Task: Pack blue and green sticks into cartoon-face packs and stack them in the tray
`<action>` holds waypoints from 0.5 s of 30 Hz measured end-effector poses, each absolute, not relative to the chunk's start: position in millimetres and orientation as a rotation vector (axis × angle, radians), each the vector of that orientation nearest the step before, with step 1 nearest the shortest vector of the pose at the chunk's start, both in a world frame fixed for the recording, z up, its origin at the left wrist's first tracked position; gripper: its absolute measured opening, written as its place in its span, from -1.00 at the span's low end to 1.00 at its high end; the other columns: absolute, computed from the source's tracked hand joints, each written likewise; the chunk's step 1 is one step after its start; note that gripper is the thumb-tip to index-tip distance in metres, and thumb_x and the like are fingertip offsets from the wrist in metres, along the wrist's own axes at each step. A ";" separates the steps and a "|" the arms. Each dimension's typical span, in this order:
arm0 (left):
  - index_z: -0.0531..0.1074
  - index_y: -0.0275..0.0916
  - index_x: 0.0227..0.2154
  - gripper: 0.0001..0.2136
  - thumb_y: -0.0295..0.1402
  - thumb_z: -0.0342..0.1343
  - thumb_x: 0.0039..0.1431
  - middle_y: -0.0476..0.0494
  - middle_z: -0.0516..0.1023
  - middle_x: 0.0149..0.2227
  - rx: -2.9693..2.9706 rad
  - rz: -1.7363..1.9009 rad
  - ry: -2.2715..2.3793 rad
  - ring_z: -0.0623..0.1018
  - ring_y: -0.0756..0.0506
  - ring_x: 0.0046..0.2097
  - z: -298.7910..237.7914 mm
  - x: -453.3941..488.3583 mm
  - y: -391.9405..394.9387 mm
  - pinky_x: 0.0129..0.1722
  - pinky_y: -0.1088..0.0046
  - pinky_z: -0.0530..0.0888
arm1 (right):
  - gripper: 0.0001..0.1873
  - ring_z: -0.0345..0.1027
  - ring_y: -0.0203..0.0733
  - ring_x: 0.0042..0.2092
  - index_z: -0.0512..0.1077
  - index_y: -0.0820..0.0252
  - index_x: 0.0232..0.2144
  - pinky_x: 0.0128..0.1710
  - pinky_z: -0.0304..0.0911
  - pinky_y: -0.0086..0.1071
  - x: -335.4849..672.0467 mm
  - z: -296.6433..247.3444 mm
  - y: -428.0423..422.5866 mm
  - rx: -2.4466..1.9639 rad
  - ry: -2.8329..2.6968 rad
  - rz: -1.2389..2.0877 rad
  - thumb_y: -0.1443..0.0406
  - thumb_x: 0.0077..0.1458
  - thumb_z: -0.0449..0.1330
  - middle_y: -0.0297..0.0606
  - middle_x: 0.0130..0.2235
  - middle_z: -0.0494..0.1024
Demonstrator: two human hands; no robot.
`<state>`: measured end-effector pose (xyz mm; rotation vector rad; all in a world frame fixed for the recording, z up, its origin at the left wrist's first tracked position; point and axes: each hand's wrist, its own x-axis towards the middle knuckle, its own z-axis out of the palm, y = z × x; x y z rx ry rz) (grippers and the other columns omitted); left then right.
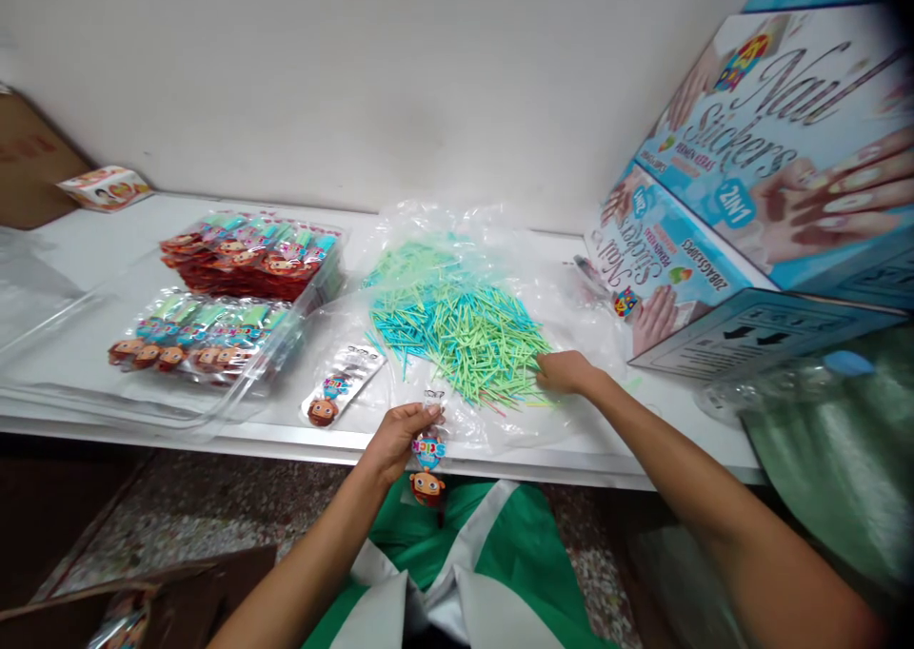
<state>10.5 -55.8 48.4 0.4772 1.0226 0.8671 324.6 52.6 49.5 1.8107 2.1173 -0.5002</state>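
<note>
My left hand (397,438) pinches a small clear packet (428,459) near its top, at the table's front edge. The packet hangs down and carries a cartoon face and the word "Stick". My right hand (566,373) is at the right side of a heap of thin green and blue sticks (486,340). Its fingers are curled together against the sticks, and the fingertips are hidden. The heap lies on a crumpled clear plastic bag (571,330). Left of the heap, a white packet stack (343,383) with the same cartoon print lies flat on the table.
A clear plastic tray (249,383) on the left holds rows of filled packets (200,330). Nail-sticker boxes (806,145) are stacked at the right, with a clear bottle (778,383) in front. A small printed box (107,188) and a brown carton (32,164) stand at the far left.
</note>
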 end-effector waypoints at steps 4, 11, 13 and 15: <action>0.52 -0.34 -0.56 -0.77 -0.27 0.34 -0.23 -0.09 0.51 -0.54 0.493 0.868 1.015 0.39 0.08 -0.55 46.6 6.7 -55.7 -0.53 0.57 0.28 | -0.79 0.36 -0.05 -0.18 0.32 0.24 -0.37 -0.19 0.18 -0.25 328.3 48.2 44.7 1.987 2.221 -0.820 0.22 0.08 -0.01 -0.06 -0.27 0.50; 0.53 -0.34 -0.56 -0.78 -0.28 0.34 -0.22 -0.10 0.53 -0.53 0.473 0.877 1.015 0.39 0.08 -0.55 48.3 7.0 -53.8 -0.53 0.58 0.28 | -0.69 0.17 -0.36 -0.53 0.12 0.17 -0.50 -0.49 0.20 -0.42 313.6 52.8 33.8 2.177 2.153 -1.811 0.09 0.13 -0.14 -0.41 -0.55 0.24; 0.53 -0.35 -0.55 -0.79 -0.29 0.34 -0.22 -0.10 0.53 -0.53 0.466 0.876 1.013 0.40 0.08 -0.55 48.2 6.8 -54.1 -0.53 0.58 0.28 | -0.68 0.09 -0.43 -0.56 0.10 0.16 -0.48 -0.53 0.15 -0.47 308.6 55.3 29.9 2.175 2.113 -2.082 0.04 0.10 -0.07 -0.46 -0.53 0.19; 0.53 -0.35 -0.55 -0.78 -0.28 0.34 -0.23 -0.10 0.53 -0.53 0.460 0.880 1.012 0.41 0.07 -0.55 48.5 6.7 -54.4 -0.52 0.57 0.29 | -0.64 0.01 -0.48 -0.58 0.09 0.16 -0.47 -0.56 0.09 -0.52 303.7 55.5 26.4 2.164 2.042 -2.318 0.01 0.05 0.02 -0.49 -0.52 0.15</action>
